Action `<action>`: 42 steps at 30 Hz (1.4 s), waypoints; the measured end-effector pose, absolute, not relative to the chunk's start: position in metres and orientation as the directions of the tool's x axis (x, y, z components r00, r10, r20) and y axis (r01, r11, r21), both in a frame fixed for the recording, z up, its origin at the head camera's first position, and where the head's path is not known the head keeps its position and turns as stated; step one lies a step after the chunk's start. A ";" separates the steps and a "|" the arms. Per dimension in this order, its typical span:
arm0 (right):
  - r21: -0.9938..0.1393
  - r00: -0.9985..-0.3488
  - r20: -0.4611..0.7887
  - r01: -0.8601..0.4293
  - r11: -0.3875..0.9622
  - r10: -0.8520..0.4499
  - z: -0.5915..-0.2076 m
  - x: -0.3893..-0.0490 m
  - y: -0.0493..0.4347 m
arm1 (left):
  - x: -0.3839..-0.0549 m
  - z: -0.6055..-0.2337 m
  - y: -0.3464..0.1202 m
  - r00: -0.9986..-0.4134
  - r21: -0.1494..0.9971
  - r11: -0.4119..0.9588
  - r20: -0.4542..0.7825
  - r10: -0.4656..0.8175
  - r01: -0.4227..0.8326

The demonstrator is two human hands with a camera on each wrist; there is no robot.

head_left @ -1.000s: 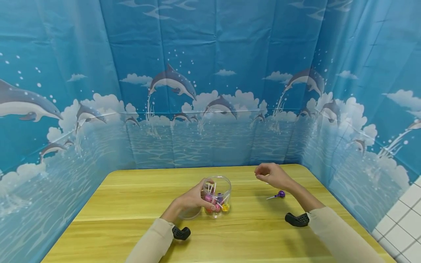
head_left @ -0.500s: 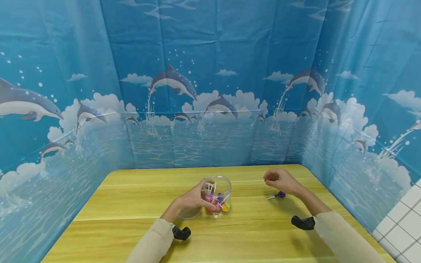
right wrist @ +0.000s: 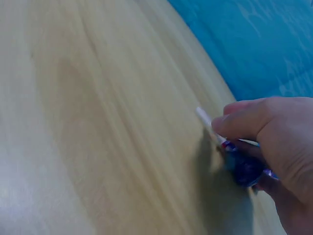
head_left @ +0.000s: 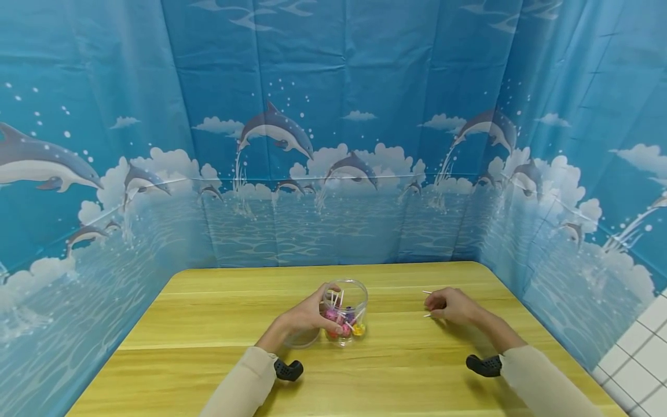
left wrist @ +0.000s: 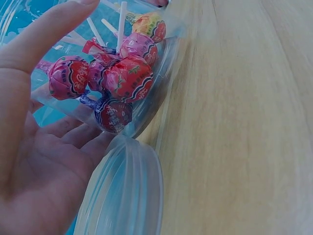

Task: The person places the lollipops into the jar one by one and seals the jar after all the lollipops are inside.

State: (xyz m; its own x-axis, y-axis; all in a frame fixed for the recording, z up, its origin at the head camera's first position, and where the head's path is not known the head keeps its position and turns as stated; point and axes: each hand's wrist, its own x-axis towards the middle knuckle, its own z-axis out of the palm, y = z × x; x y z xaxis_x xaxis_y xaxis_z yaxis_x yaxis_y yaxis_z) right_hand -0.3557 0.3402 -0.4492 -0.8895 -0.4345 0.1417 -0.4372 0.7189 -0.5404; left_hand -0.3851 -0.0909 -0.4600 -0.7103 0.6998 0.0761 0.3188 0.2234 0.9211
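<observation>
In the head view my left hand point(head_left: 307, 313) grips a clear round jar point(head_left: 359, 301) from its left side. Inside lie several wrapped lollipops point(left wrist: 129, 78), pink, red, yellow and purple, some with white sticks pointing up. A clear lid point(left wrist: 146, 196) lies beside the jar, partly behind the hand. My right hand point(head_left: 453, 305) is low over the right of the table, bent fingers apart around a purple lollipop point(right wrist: 247, 169). In the right wrist view one fingertip overlaps its white stick point(right wrist: 203, 115). The head view hides the candy under that hand.
Another white stick point(head_left: 427, 292) pokes out just behind my right hand. The yellow wooden table point(head_left: 219, 313) has rounded far corners. A blue dolphin-print curtain point(head_left: 333, 226) closes off its back and sides.
My right hand has moved right and then down toward the table, covering the purple lollipop that showed before. The left hand and jar stay where they were.
</observation>
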 end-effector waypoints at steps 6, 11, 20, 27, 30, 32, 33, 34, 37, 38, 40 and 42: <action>-0.460 -0.854 0.178 -0.511 0.726 -0.488 -0.454 -0.356 0.340 | -0.385 -0.460 -0.091 -0.709 0.923 0.215 0.083 0.701 0.320; -0.404 -0.836 0.222 -0.547 0.734 -0.501 -0.456 -0.359 0.339 | -0.386 -0.460 -0.091 -0.708 0.917 0.220 0.090 0.701 0.333; -0.416 -0.847 0.267 -0.532 0.737 -0.460 -0.443 -0.359 0.337 | -0.386 -0.461 -0.091 -0.703 0.914 0.218 0.096 0.704 0.342; -0.483 -0.867 0.302 -0.498 0.721 -0.396 -0.425 -0.353 0.329 | -0.385 -0.462 -0.092 -0.708 0.912 0.225 0.093 0.700 0.343; -0.539 -0.895 0.305 -0.443 0.716 -0.324 -0.420 -0.351 0.325 | -0.384 -0.463 -0.091 -0.711 0.910 0.236 0.086 0.698 0.342; -0.581 -0.915 0.297 -0.399 0.709 -0.272 -0.418 -0.350 0.323 | -0.384 -0.463 -0.091 -0.711 0.910 0.234 0.087 0.698 0.341; -0.603 -0.922 0.292 -0.383 0.700 -0.253 -0.417 -0.349 0.321 | -0.384 -0.463 -0.091 -0.711 0.912 0.233 0.086 0.698 0.339; -0.621 -0.927 0.289 -0.372 0.689 -0.241 -0.416 -0.349 0.320 | -0.385 -0.463 -0.091 -0.711 0.913 0.230 0.087 0.698 0.338; -0.681 -0.935 0.280 -0.353 0.641 -0.218 -0.412 -0.349 0.313 | -0.385 -0.462 -0.090 -0.712 0.912 0.227 0.094 0.696 0.343; -0.696 -0.934 0.279 -0.356 0.624 -0.221 -0.410 -0.349 0.309 | -0.385 -0.462 -0.090 -0.713 0.910 0.229 0.096 0.695 0.345; -0.715 -0.930 0.290 -0.367 0.596 -0.225 -0.407 -0.350 0.302 | -0.385 -0.461 -0.090 -0.714 0.906 0.235 0.099 0.693 0.353; -0.722 -0.922 0.310 -0.387 0.574 -0.232 -0.403 -0.351 0.294 | -0.384 -0.461 -0.089 -0.714 0.903 0.241 0.096 0.694 0.356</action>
